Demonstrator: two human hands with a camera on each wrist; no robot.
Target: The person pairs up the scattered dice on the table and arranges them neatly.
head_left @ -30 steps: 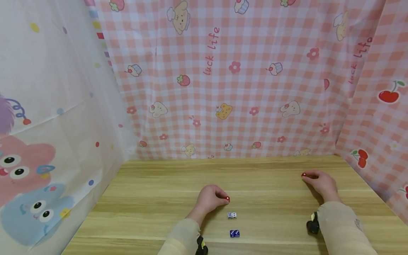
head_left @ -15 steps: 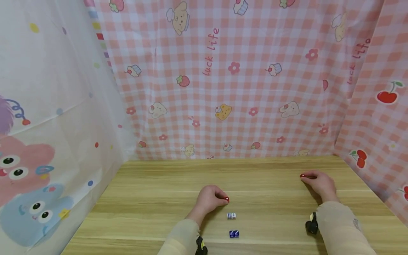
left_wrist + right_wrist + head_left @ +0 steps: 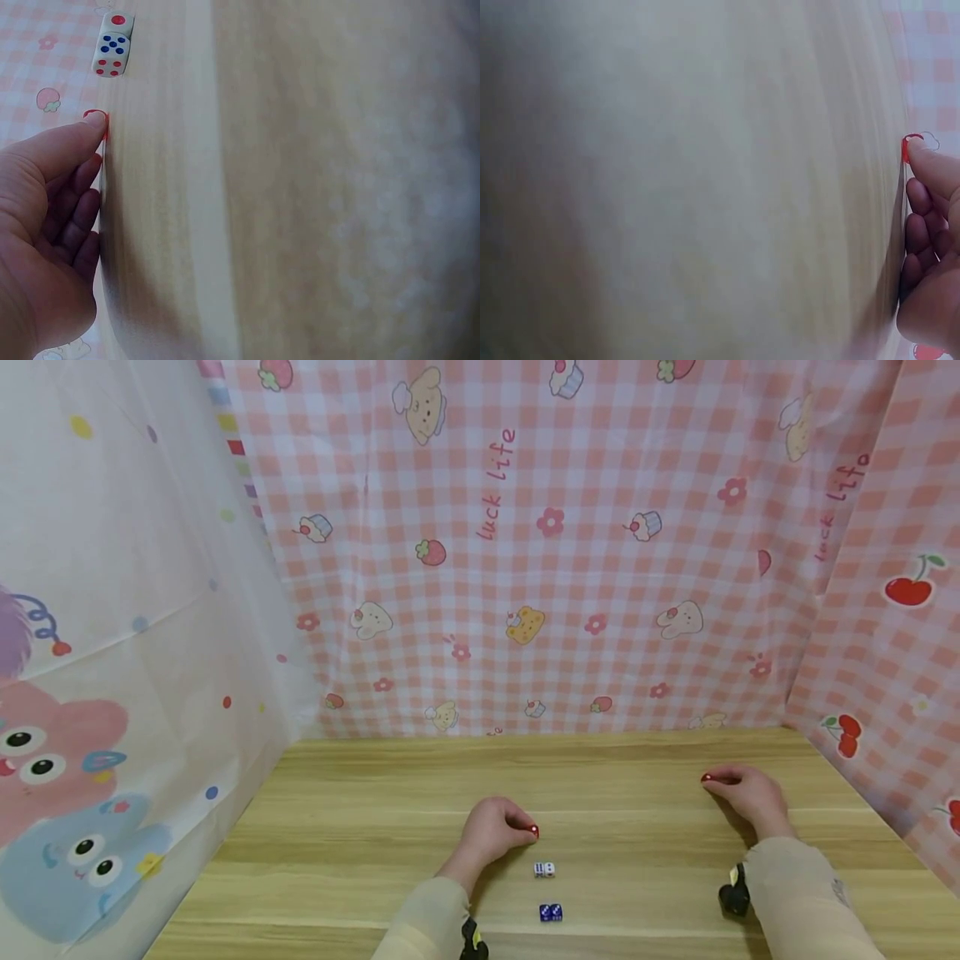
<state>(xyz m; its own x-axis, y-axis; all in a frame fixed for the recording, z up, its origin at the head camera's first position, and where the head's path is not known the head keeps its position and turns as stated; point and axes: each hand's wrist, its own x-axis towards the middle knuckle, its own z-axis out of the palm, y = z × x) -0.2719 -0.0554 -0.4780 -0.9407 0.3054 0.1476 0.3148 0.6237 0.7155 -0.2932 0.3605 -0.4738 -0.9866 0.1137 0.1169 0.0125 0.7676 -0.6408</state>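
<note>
Left hand: your left hand (image 3: 491, 828) rests on the table (image 3: 360, 827), fingers loosely curled, holding nothing.
Nearest die: the white die (image 3: 544, 869) lies just beside its fingertips, toward you.
Blue die (image 3: 551, 912): nearer you again.
Right hand: your right hand (image 3: 746, 793) rests well apart, fingers loosely curled and holding nothing.

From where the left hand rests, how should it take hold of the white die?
Pinch the white die across two opposite side faces, coming from above. It is a small cube sitting flat on the table, just nearer the person than the left hand, with clear wood between it and the blue die.
</note>
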